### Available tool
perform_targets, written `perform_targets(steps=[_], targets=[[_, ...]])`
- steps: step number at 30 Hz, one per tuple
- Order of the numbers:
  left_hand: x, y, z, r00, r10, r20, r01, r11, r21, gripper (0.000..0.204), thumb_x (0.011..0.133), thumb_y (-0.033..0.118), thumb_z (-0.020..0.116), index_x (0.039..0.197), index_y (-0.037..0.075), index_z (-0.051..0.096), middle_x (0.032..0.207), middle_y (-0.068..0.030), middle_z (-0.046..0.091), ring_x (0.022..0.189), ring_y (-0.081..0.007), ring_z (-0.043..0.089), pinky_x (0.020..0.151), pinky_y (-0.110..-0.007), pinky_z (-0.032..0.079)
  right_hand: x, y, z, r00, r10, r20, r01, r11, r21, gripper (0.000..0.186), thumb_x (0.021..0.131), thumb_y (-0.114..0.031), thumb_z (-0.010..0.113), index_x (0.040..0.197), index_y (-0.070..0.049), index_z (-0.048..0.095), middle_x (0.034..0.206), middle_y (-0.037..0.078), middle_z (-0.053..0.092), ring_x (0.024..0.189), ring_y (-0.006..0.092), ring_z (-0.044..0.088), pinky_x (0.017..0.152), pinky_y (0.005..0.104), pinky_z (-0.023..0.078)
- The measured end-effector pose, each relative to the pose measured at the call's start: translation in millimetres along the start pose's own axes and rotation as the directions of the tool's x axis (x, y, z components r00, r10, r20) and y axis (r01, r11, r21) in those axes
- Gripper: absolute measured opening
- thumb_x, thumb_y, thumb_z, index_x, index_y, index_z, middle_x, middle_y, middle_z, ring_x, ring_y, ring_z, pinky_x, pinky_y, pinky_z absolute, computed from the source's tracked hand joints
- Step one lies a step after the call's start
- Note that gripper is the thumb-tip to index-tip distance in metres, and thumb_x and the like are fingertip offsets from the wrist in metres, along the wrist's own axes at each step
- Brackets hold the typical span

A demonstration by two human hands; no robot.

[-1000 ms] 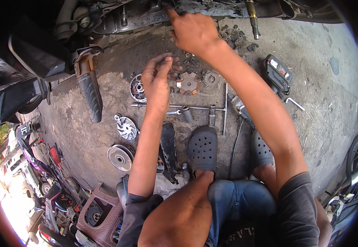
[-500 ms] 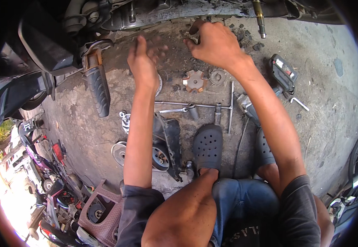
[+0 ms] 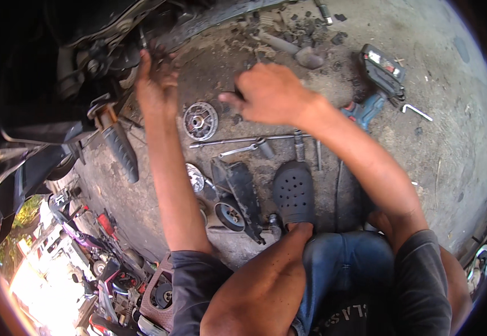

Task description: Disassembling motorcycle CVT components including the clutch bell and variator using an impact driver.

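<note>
My left hand (image 3: pixel 156 89) reaches up at the left, beside a thin metal shaft (image 3: pixel 143 38) on the dark motorcycle. Its fingers look spread but are smeared by motion; I see nothing held. My right hand (image 3: pixel 274 92) is over the floor at the middle, fingers curled and thumb pointing left. Whatever it may hold is hidden. A round ribbed metal pulley (image 3: pixel 200 121) lies flat between the hands. Below it lie a long metal bar (image 3: pixel 238 140), a combination wrench (image 3: pixel 237 151) and a socket (image 3: pixel 265 148). Above my right hand is a blurred grey part with a rounded end (image 3: pixel 309 57).
A blue cordless power tool (image 3: pixel 371 106) and a hex key (image 3: pixel 418 112) lie right. A black cover (image 3: pixel 238 185) and a black-and-silver wheel-like part (image 3: pixel 230 217) lie near my clog (image 3: pixel 293 193). A ribbed rubber footrest (image 3: pixel 121 154) juts out at left; motorcycles (image 3: pixel 109 280) stand lower left.
My left hand has moved left and up toward the motorcycle. My right hand has come down and left, away from the machine's lower edge. The view has shifted, and the pulley now shows fully.
</note>
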State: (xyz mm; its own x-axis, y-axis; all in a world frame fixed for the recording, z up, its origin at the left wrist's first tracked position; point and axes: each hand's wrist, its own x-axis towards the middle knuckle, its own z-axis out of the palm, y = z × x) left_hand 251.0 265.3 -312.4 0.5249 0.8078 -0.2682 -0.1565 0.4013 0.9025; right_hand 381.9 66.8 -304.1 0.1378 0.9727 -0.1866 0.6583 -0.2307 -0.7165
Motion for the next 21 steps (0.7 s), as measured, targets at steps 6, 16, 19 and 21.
perform_targets(steps=[6, 16, 19, 21], targets=[[1, 7, 3, 0.989, 0.055, -0.140, -0.042, 0.995, 0.094, 0.039, 0.088, 0.025, 0.070, 0.118, 0.003, 0.060, 0.109, -0.0084, 0.064, 0.098, -0.0217, 0.060, 0.085, -0.037, 0.046, -19, 44, 10, 0.866, 0.314, -0.388, -0.101, 0.871, 0.481, 0.047, 0.100, -0.022, 0.041, 0.065, 0.005, 0.059, 0.059, 0.027, 0.057, 0.055, 0.0417, 0.061, 0.059, 0.0490, 0.050], [8, 8, 3, 0.970, 0.063, -0.236, -0.021, 0.984, 0.175, 0.028, 0.086, 0.020, 0.071, 0.107, 0.004, 0.063, 0.105, -0.0056, 0.067, 0.085, -0.0200, 0.059, 0.075, -0.035, 0.048, -39, 62, -37, 0.890, 0.451, 0.065, -0.053, -0.038, 0.998, 0.045, 0.097, -0.021, 0.031, 0.119, 0.012, 0.051, 0.096, 0.023, 0.066, 0.055, 0.0201, 0.059, 0.042, 0.0285, 0.045], [3, 10, 7, 0.974, 0.048, -0.221, -0.011, 0.986, 0.166, 0.029, 0.086, 0.021, 0.072, 0.108, 0.004, 0.063, 0.105, -0.0050, 0.066, 0.084, -0.0196, 0.058, 0.074, -0.035, 0.048, -45, 68, -49, 0.964, 0.266, -0.020, 0.085, -0.237, 0.968, 0.061, 0.099, -0.035, 0.020, 0.131, 0.012, 0.038, 0.112, 0.027, 0.061, 0.063, 0.0196, 0.061, 0.048, 0.0283, 0.050], [0, 12, 10, 0.982, 0.033, -0.187, -0.002, 0.986, 0.165, 0.030, 0.088, 0.022, 0.071, 0.108, 0.001, 0.065, 0.097, -0.0067, 0.066, 0.084, -0.0202, 0.060, 0.072, -0.033, 0.048, -41, 64, -59, 0.958, 0.285, -0.025, 0.111, -0.288, 0.951, 0.059, 0.100, -0.036, 0.023, 0.130, 0.011, 0.041, 0.111, 0.026, 0.062, 0.062, 0.0182, 0.059, 0.048, 0.0269, 0.047]])
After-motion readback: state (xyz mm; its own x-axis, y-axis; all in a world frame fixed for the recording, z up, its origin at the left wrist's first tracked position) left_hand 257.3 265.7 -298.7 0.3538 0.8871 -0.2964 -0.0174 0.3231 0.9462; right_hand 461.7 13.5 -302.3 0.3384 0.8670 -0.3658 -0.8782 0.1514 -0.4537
